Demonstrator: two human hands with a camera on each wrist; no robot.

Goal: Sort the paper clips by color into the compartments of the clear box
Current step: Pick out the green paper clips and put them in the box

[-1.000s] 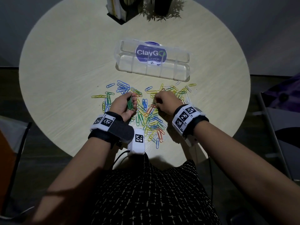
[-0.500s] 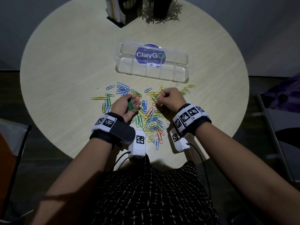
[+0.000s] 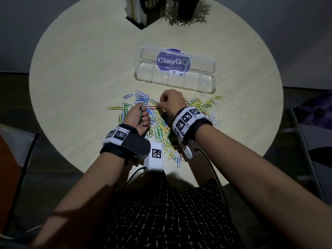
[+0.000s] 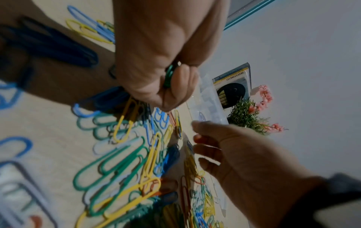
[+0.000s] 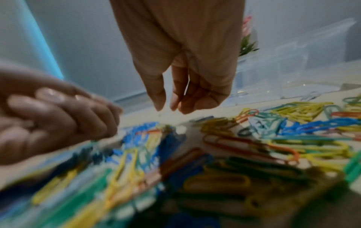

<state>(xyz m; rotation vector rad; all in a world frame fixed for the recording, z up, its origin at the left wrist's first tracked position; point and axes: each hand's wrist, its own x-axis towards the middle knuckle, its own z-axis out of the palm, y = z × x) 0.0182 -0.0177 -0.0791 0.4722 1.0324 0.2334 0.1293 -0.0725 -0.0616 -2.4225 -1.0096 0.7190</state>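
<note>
A heap of paper clips in blue, green, yellow, orange and white lies on the round table. Behind it stands the clear box with its lid up and its compartments bare. My left hand grips a small bundle of green clips, which also show as green clips between curled fingers. My right hand hovers just right of it. In the right wrist view the right hand has loosely curled fingers with nothing visible between them. An orange clip lies below the gap between the hands.
A book stand and a potted plant sit at the table's far edge. A chair frame stands to the right. The near table edge runs just below my wrists.
My right hand has lifted off the heap and moved left towards the left hand. The left hand has stayed put with the green clips.
</note>
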